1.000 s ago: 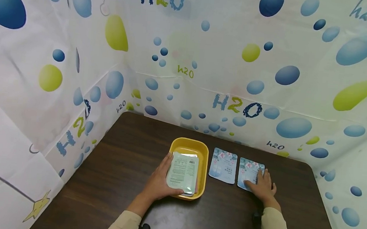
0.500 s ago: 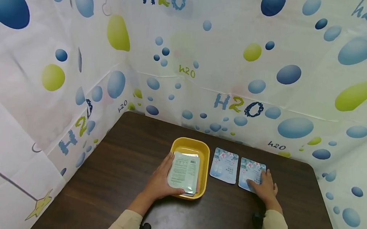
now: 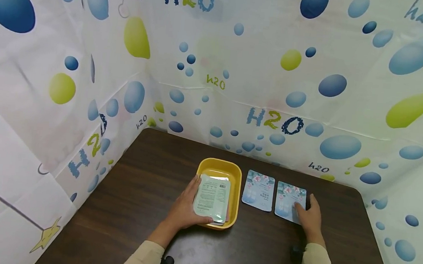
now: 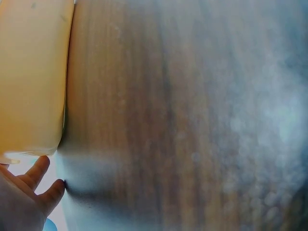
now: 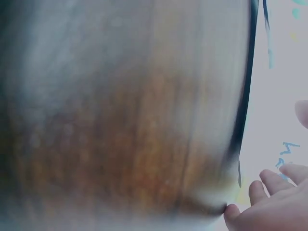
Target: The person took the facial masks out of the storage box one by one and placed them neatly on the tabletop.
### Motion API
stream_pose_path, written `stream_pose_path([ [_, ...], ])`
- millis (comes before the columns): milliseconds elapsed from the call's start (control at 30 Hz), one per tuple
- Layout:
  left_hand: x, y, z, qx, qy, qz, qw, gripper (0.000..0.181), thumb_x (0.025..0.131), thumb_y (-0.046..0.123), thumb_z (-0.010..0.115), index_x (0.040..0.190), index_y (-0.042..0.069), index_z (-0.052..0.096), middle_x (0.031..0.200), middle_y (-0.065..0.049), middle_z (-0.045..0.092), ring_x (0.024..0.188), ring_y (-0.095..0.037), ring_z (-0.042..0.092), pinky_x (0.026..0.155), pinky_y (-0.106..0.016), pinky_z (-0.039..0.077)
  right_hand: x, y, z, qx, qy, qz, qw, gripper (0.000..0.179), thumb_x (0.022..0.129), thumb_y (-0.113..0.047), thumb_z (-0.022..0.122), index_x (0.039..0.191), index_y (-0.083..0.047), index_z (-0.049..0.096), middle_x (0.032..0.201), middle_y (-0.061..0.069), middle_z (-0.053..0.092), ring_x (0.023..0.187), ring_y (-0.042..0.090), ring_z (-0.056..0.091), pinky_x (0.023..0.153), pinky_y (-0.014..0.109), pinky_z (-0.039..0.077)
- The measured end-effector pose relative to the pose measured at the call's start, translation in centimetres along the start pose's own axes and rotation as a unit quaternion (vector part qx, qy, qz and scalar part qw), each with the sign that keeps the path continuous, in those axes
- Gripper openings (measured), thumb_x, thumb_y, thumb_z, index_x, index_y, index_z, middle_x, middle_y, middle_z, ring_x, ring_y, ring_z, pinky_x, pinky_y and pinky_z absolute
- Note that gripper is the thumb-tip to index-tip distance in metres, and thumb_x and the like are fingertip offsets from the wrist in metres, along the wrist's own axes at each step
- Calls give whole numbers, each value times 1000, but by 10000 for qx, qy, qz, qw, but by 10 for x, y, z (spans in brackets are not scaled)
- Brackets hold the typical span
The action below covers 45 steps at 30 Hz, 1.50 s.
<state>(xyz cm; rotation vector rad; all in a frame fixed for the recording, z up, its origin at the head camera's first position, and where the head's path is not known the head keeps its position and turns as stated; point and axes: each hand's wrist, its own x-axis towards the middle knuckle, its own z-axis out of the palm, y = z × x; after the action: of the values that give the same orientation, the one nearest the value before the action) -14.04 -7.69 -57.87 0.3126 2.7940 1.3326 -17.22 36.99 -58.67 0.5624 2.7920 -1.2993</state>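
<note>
The flat, rectangular, pale-blue flower-printed packet (image 3: 287,196) lies right of its match (image 3: 258,190) on the dark-brown wood-grain counter (image 3: 147,176), the right hand (image 3: 310,219) loosely spread at its edge, thumb on top; light, level pressure should avoid creasing. Around the yellow plastic tray (image 3: 219,164) and pale-green sachet (image 3: 212,199), the left hand (image 3: 183,213) is wide; its grip cannot be confirmed.

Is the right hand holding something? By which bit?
The right hand has its thumb at the right edge of the light-blue, flower-printed, flat rectangular packet; I can't tell whether it's gripping.
</note>
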Motion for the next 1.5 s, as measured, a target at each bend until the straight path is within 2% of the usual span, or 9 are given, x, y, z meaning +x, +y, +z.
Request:
stream_pose_path([
  [267, 0, -1, 1, -16, 27, 16, 10000, 136, 59, 57, 95, 165, 34, 13, 173, 9, 11, 155, -31, 29, 119, -62, 33, -6, -11, -1, 321, 426, 84, 9985, 80, 101, -21, 55, 162, 1, 10, 169, 27, 10, 157, 46, 10, 126, 60, 11],
  [533, 0, -1, 0, 0, 3, 27, 10000, 136, 59, 56, 95, 165, 25, 16, 173, 9, 10, 155, -31, 29, 118, -62, 33, -9, -17, -1, 678, 770, -96, 9947, 76, 100, -18, 56, 163, -1, 16, 169, 25, 16, 157, 44, 14, 127, 59, 14],
  [700, 0, -1, 0, 14, 4, 6, 10000, 136, 59, 56, 95, 165, 28, 14, 173, 11, 9, 155, -31, 29, 118, -62, 33, -10, -28, -1, 941, 865, -66, 9918, 75, 102, -18, 55, 164, -5, 15, 170, 22, 17, 157, 43, 16, 126, 60, 16],
  [867, 1, -1, 0, 37, 3, 12, 10000, 136, 59, 57, 94, 165, 23, 17, 173, 11, 9, 156, -30, 29, 119, -62, 33, -12, -39, -4, 1176, 891, -109, 9890, 76, 102, -17, 56, 164, -8, 14, 171, 19, 16, 157, 41, 18, 126, 58, 18],
  [1100, 0, 0, 0, -3, -29, -34, 10000, 135, 59, 55, 95, 165, 23, 17, 173, 10, 10, 155, -32, 29, 118, -64, 32, -12, -50, -5, 1483, 915, -87, 9847, 76, 103, -22, 55, 165, -14, 13, 172, 13, 14, 159, 38, 16, 126, 57, 18],
  [1433, 0, 0, -1, 2, -37, -39, 10000, 136, 59, 56, 95, 165, 27, 15, 173, 10, 10, 155, -31, 30, 119, -63, 33, -15, -63, -8, 1748, 997, -332, 9790, 75, 101, -19, 58, 165, -15, 18, 172, 10, 19, 157, 34, 23, 126, 54, 23],
  [1500, 0, 0, -1, 17, -33, -34, 10000, 136, 59, 57, 95, 165, 25, 16, 173, 9, 10, 155, -32, 30, 118, -63, 33, -17, -68, -9, 1833, 984, -393, 9773, 76, 101, -17, 59, 165, -16, 18, 172, 8, 19, 157, 32, 24, 126, 52, 23],
])
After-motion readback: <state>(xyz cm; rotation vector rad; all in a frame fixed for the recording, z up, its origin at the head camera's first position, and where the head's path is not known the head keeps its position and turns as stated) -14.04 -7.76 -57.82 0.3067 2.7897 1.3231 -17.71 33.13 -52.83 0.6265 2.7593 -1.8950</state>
